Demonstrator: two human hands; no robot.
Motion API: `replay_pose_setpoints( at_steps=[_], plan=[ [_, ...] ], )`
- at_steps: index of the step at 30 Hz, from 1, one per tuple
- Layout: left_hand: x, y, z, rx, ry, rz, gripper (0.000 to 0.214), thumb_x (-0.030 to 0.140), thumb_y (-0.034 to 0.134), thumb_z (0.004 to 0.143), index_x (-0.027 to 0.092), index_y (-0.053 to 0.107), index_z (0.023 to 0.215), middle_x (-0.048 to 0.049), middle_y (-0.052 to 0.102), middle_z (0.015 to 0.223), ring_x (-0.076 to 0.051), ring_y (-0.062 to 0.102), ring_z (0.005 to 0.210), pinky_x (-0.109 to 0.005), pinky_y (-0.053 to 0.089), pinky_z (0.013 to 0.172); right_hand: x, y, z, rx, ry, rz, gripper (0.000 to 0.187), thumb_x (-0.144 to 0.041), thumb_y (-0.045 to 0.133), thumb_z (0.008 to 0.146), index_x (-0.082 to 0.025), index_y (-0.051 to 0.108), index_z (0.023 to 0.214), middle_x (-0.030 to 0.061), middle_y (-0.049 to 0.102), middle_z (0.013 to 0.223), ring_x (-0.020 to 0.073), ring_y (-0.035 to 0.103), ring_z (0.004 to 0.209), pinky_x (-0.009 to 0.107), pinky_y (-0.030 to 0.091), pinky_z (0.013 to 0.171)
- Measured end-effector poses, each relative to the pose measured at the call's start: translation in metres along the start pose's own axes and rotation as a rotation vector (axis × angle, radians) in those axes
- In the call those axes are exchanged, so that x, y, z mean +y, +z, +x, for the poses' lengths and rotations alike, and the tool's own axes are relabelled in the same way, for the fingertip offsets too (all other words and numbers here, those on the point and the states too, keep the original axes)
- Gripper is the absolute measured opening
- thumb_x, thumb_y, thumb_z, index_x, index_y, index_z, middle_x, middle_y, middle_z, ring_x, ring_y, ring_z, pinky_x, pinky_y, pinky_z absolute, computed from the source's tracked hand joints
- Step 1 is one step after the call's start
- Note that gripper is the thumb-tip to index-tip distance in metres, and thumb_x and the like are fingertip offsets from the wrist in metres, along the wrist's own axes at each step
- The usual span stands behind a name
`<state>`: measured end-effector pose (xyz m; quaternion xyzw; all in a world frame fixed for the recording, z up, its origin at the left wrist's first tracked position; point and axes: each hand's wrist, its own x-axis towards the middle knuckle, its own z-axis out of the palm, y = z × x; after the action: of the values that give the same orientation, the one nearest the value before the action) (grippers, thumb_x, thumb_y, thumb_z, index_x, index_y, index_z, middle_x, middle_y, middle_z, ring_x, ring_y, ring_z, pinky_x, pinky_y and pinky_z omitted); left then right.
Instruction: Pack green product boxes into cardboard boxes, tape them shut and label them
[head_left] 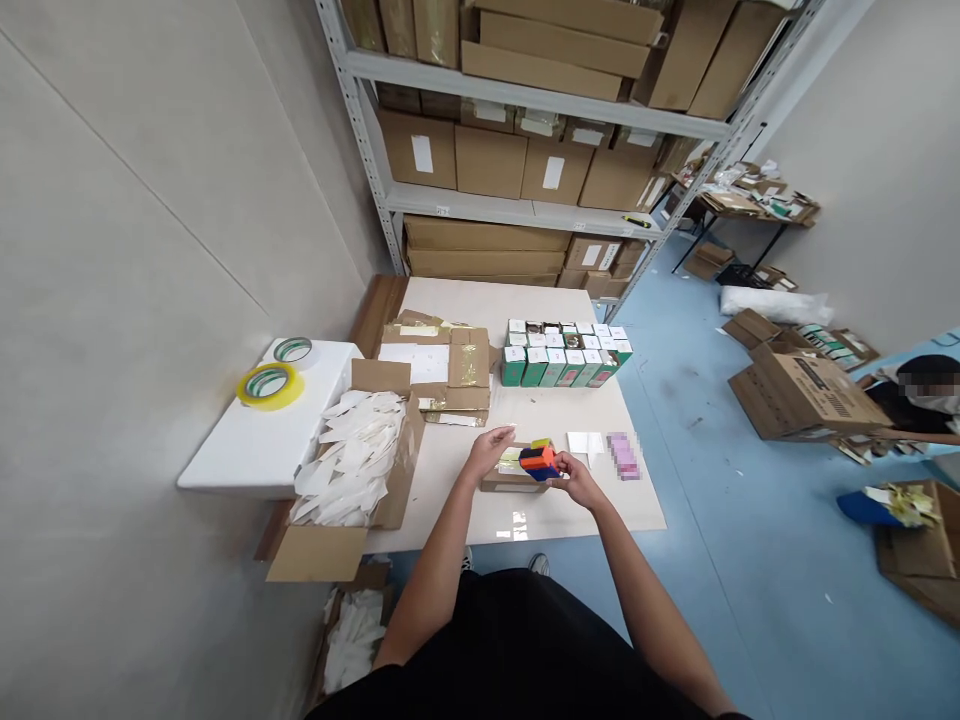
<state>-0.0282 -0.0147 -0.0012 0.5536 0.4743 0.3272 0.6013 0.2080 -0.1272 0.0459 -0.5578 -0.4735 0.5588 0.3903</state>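
Note:
My right hand is closed around an orange and blue tape dispenser with a yellowish roll at its far end. It is held just above a small cardboard box near the front of the table. To the left, my left hand is over the box's left side, fingers stretched forward and nothing plainly visible in them. White folded paper and a pinkish blurred item lie right of the dispenser. Short pieces of clear tape show at the table's front edge.
Green-and-white small boxes stand in rows at the back right. Flattened cardboard lies back left, beside an open carton of white paper strips. Tape rolls sit on a white surface. Shelves of cartons rise behind; a person is far right.

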Motion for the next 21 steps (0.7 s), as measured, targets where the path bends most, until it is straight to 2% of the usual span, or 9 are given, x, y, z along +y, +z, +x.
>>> replay_pose_setpoints(
  at_steps=[2, 4, 7, 9, 12, 14, 17, 19, 21],
  plan=[
    [0.017, 0.001, -0.002, -0.178, 0.021, -0.004, 0.053, 0.054, 0.075, 0.083, 0.017, 0.075, 0.122, -0.0123, 0.076, 0.118, -0.029, 0.069, 0.112, -0.04, 0.053, 0.101, -0.003, 0.0, -0.001, -0.043, -0.017, 0.016, 0.042, -0.041, 0.087, 0.065, -0.024, 0.063, 0.094, 0.0022, 0.073, 0.096, 0.0245, 0.066, 0.095, 0.038, 0.05, 0.088],
    [0.029, 0.001, -0.007, -0.209, 0.035, 0.051, 0.048, 0.053, 0.079, 0.079, 0.017, 0.08, 0.11, -0.0111, 0.079, 0.107, -0.029, 0.072, 0.104, -0.039, 0.056, 0.095, -0.006, 0.001, -0.002, -0.089, -0.019, 0.02, 0.043, -0.042, 0.087, 0.065, -0.024, 0.065, 0.097, 0.0024, 0.073, 0.095, 0.0243, 0.066, 0.093, 0.038, 0.05, 0.088],
    [0.037, -0.002, -0.016, -0.061, 0.075, 0.137, 0.037, 0.053, 0.076, 0.08, 0.018, 0.082, 0.092, -0.0094, 0.08, 0.095, -0.027, 0.073, 0.094, -0.035, 0.057, 0.086, -0.006, 0.006, -0.002, -0.106, -0.024, -0.008, 0.045, -0.046, 0.084, 0.07, -0.023, 0.067, 0.105, 0.0031, 0.073, 0.097, 0.024, 0.065, 0.092, 0.036, 0.05, 0.086],
    [0.037, -0.005, -0.023, 0.021, 0.096, 0.148, 0.035, 0.052, 0.073, 0.082, 0.018, 0.082, 0.087, -0.0088, 0.08, 0.091, -0.027, 0.073, 0.089, -0.035, 0.057, 0.081, -0.004, 0.011, -0.002, -0.045, -0.031, -0.061, 0.044, -0.052, 0.079, 0.075, -0.022, 0.068, 0.106, 0.0036, 0.072, 0.096, 0.0231, 0.064, 0.089, 0.035, 0.05, 0.083],
    [0.029, -0.004, -0.031, 0.1, 0.066, 0.146, 0.033, 0.05, 0.071, 0.082, 0.019, 0.083, 0.086, -0.0084, 0.08, 0.089, -0.027, 0.073, 0.088, -0.036, 0.057, 0.081, 0.001, 0.02, 0.001, 0.084, -0.025, -0.166, 0.041, -0.058, 0.073, 0.079, -0.021, 0.069, 0.097, 0.0026, 0.07, 0.088, 0.0211, 0.062, 0.08, 0.032, 0.049, 0.075],
    [0.021, -0.002, -0.034, 0.159, 0.019, 0.147, 0.033, 0.049, 0.069, 0.083, 0.019, 0.083, 0.086, -0.0085, 0.08, 0.089, -0.027, 0.073, 0.09, -0.036, 0.056, 0.083, 0.003, 0.021, 0.004, 0.12, -0.016, -0.225, 0.04, -0.06, 0.073, 0.078, -0.022, 0.069, 0.091, 0.0013, 0.069, 0.082, 0.0204, 0.06, 0.076, 0.031, 0.048, 0.071],
    [0.008, -0.008, -0.034, 0.28, -0.042, 0.138, 0.033, 0.048, 0.066, 0.084, 0.019, 0.082, 0.085, -0.0081, 0.08, 0.087, -0.026, 0.073, 0.088, -0.036, 0.056, 0.082, 0.004, 0.005, 0.009, 0.115, -0.017, -0.337, 0.04, -0.061, 0.077, 0.072, -0.024, 0.069, 0.085, 0.0001, 0.067, 0.076, 0.0202, 0.057, 0.07, 0.03, 0.043, 0.066],
    [-0.001, -0.023, -0.031, 0.391, -0.083, 0.132, 0.033, 0.046, 0.064, 0.084, 0.019, 0.082, 0.086, -0.0079, 0.08, 0.086, -0.026, 0.073, 0.086, -0.035, 0.056, 0.081, 0.005, -0.016, 0.01, 0.137, -0.003, -0.43, 0.041, -0.061, 0.08, 0.067, -0.024, 0.068, 0.08, -0.0001, 0.066, 0.07, 0.0199, 0.055, 0.066, 0.029, 0.039, 0.063],
    [-0.012, -0.041, -0.028, 0.444, -0.107, 0.143, 0.033, 0.045, 0.064, 0.083, 0.018, 0.082, 0.088, -0.0076, 0.079, 0.083, -0.025, 0.072, 0.084, -0.034, 0.055, 0.081, 0.009, -0.04, 0.008, 0.154, 0.047, -0.51, 0.041, -0.062, 0.08, 0.066, -0.024, 0.068, 0.075, 0.001, 0.064, 0.066, 0.0198, 0.054, 0.063, 0.029, 0.036, 0.061]
  ],
)
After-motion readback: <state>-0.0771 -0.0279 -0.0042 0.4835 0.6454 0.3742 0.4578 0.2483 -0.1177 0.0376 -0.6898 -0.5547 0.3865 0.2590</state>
